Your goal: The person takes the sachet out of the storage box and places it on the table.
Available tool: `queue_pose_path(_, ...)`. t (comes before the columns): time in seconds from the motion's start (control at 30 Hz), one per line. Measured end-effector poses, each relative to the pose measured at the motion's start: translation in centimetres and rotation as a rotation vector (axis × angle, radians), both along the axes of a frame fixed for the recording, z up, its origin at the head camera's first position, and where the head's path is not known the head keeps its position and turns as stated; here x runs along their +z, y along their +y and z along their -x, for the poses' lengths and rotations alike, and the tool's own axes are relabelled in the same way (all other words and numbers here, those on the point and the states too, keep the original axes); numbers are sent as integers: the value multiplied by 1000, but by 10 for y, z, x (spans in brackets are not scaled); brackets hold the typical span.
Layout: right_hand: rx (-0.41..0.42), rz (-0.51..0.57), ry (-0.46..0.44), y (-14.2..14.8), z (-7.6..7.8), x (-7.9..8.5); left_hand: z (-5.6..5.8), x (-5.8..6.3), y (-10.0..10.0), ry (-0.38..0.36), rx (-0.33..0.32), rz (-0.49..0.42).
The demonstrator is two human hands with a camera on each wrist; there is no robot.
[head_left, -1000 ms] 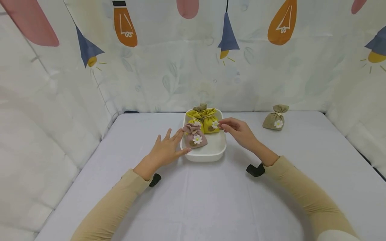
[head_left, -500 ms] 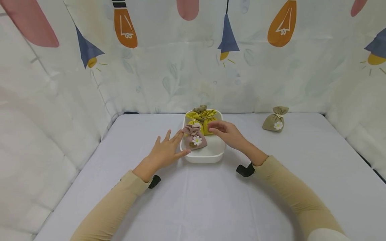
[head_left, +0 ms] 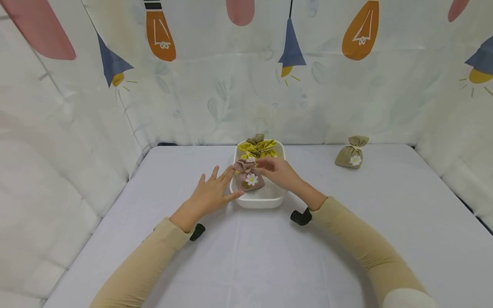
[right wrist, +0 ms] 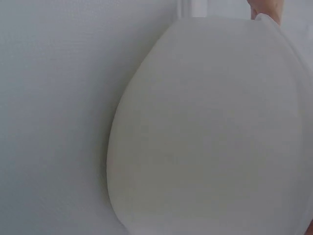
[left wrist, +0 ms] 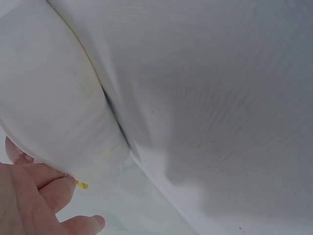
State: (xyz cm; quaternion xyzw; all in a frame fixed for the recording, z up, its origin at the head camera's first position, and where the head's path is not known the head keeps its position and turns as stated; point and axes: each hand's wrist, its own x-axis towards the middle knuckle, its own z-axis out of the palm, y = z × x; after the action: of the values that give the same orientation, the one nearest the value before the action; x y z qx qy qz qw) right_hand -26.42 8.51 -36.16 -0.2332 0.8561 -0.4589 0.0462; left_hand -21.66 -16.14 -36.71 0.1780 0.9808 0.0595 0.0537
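The white tray (head_left: pixel 259 203) sits near the back edge of the tabletop (head_left: pixel 246 256), about midway along it. The pink pouch (head_left: pixel 244 176) is inside, at the tray's left edge, its tied neck inclined toward that rim. Two yellow pouches (head_left: pixel 267 145) stand behind it, and an olive pouch (head_left: pixel 256 138) occupies the tray's back edge.

The left hand (head_left: pixel 211 192) is released: fingers extended and spread, fingertips at the left rim beside the pink pouch's neck. This placement probably steadies the tray and pouch from that side. The right hand (head_left: pixel 279 172) reaches over the tray's right edge with bent fingers, thumb at the pink pouch's right side. Whether it grasps the pouch cannot be determined; the right wrist view shows mainly the tray's outer wall. The opposed hand positions appear suited to controlling the pouch from both sides.

A lone pouch (head_left: pixel 349 156) stands near the tabletop's back right corner, well apart from the tray.
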Motion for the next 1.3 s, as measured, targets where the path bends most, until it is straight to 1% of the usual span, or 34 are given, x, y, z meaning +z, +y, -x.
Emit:
queue_pose_path(0.13, 14, -51, -38, -6, 1, -1, -1, 1, 0, 2, -2, 8)
queue_pose_path(0.23, 2, -78, -51, -9, 2, -1, -1, 1, 0, 15, -9, 12)
queue_pose_path(0.43, -25, -101, -39, -13, 7, -3, -1, 0, 0, 22, -13, 10)
queue_pose_path(0.53, -40, -90, -36, -15, 9, -4, -1, 0, 0, 23, -13, 10)
queue_pose_path(0.8, -120, -42, -56, -20, 13, -6, 0, -1, 1, 28, -17, 7)
queue_pose_path(0.93, -131, -22, -50, -22, 13, -6, 0, -1, 1, 21, -16, 8)
queue_pose_path(1.3, -155, 34, 7, -28, 14, -5, 0, -1, 0, 13, -12, 1)
